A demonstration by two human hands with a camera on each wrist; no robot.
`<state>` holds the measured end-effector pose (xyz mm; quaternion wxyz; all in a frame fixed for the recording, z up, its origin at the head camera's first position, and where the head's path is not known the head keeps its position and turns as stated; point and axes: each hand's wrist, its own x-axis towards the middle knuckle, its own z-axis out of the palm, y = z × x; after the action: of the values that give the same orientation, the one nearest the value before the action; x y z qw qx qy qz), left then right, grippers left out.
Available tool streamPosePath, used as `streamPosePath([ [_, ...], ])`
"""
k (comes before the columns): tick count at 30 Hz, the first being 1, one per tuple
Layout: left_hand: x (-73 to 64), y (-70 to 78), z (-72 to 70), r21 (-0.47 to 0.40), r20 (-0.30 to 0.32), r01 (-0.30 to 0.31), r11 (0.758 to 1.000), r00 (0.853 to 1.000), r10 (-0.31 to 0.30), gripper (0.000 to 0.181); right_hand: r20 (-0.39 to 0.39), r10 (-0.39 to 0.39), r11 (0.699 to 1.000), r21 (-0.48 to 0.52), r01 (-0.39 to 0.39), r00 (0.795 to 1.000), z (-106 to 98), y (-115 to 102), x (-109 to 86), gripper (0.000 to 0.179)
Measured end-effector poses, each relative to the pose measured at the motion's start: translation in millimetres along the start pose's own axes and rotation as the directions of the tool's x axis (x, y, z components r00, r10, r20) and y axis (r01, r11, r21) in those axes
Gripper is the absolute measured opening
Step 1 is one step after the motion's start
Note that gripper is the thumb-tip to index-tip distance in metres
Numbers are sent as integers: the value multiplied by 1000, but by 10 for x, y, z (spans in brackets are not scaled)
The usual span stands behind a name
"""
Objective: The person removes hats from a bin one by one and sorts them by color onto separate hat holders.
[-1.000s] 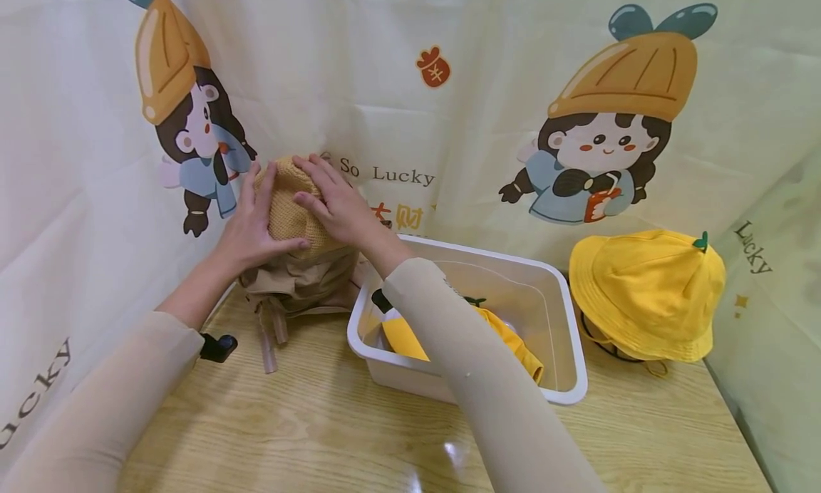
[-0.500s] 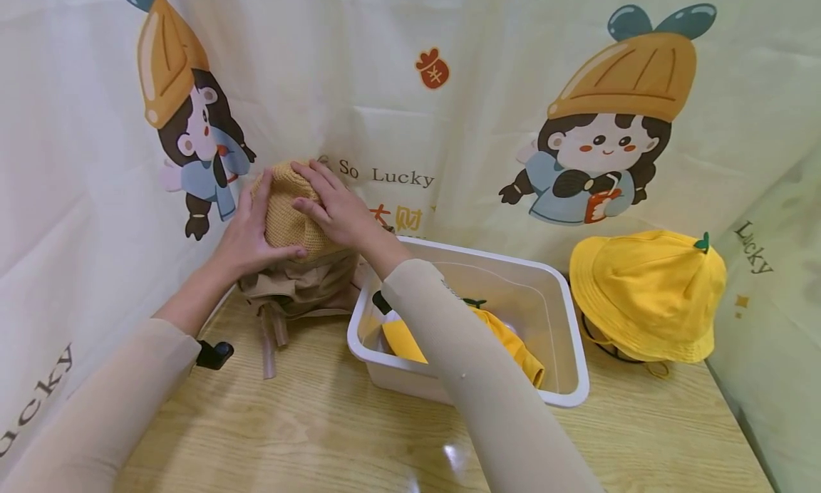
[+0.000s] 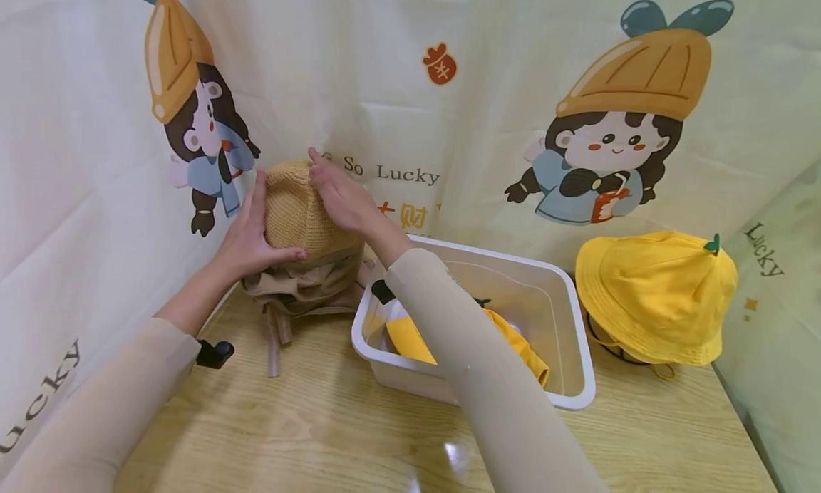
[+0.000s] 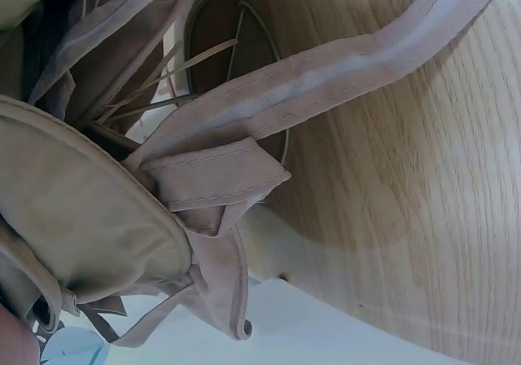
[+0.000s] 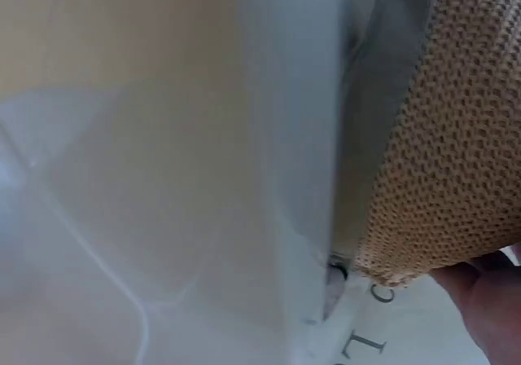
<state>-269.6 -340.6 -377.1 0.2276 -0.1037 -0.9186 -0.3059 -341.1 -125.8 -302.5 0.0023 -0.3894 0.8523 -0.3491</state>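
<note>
A tan knitted hat (image 3: pixel 286 219) sits on top of a khaki cloth hat (image 3: pixel 330 276) with hanging straps, against the back left of the table. My left hand (image 3: pixel 246 240) rests along the knitted hat's left side, fingers extended and thumb reaching across the front. On the opposite side, my right hand (image 3: pixel 346 197) touches the hat with nearly straight fingers. The left wrist view shows the khaki fabric (image 4: pixel 89 210), a strap (image 4: pixel 342 80) and a thin wire ring (image 4: pixel 189 47) below. Coarse knit (image 5: pixel 456 145) fills the right wrist view's right side, with fingertips (image 5: pixel 460 283) at its edge.
A white plastic bin (image 3: pixel 580 357) stands under my right forearm, with yellow cloth (image 3: pixel 410 340) inside. At the right, a yellow bucket hat (image 3: pixel 654 293) with a green sprout sits on a stand. A printed curtain (image 3: pixel 487 122) hangs behind the wooden table (image 3: pixel 308 422).
My right hand has slid from the knitted hat's top front toward its right side, uncovering more of the knit. The left hand stays nearly in place. The head view has shifted slightly.
</note>
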Motion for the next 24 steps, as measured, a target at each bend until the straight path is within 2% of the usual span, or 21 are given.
streamPosePath([
  [5,6,10,-14,20,20,21,1000,1000,-21,154,102,47,995,-87,-38,994,-54,-44,31,59],
  [13,2,19,-29,17,38,42,999,998,-43,152,168,-5,987,-159,32,986,-143,-45,130,55],
  [19,-9,-19,-37,-27,33,56,998,998,-55,150,204,16,989,-148,15,979,-166,-41,221,55],
  [24,-11,-64,11,-47,36,57,997,998,-55,149,218,42,993,-120,-16,975,-158,40,233,55],
])
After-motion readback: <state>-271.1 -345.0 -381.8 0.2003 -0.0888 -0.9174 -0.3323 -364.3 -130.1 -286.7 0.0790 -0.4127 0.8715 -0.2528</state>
